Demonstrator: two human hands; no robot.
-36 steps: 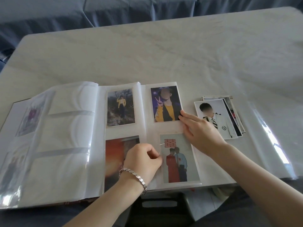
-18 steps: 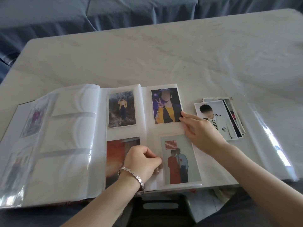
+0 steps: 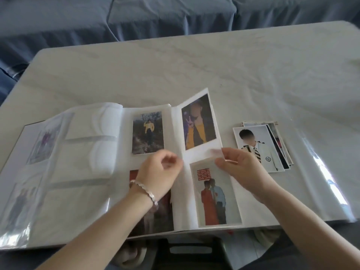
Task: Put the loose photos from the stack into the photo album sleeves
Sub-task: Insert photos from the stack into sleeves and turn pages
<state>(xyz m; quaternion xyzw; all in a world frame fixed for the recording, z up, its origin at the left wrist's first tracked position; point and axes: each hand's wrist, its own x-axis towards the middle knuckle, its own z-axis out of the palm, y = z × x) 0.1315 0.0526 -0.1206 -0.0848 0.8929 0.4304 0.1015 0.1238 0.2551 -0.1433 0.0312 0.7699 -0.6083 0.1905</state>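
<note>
While the photo album (image 3: 87,172) lies open on the tabletop (image 3: 194,65), the left hand (image 3: 157,172) hovers curled over its middle, its hold too blurred to tell; the right hand (image 3: 241,168) pinches the tilted-up sleeve page (image 3: 196,153) by its lower edge; the photo stack (image 3: 259,151) lies at its two o'clock.

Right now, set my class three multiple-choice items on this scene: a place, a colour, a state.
1. Relative to the album, the stack of loose photos lies: A left; B right; C on top.
2. The stack's top photo shows a jacket that is: A white; B green; C red.
3. The album's right page is: A flat; B lifted by the right hand; C torn out.
Key: B, it sits beyond the right page; A, the jacket is white; B, fingers pinch its raised edge.
</note>
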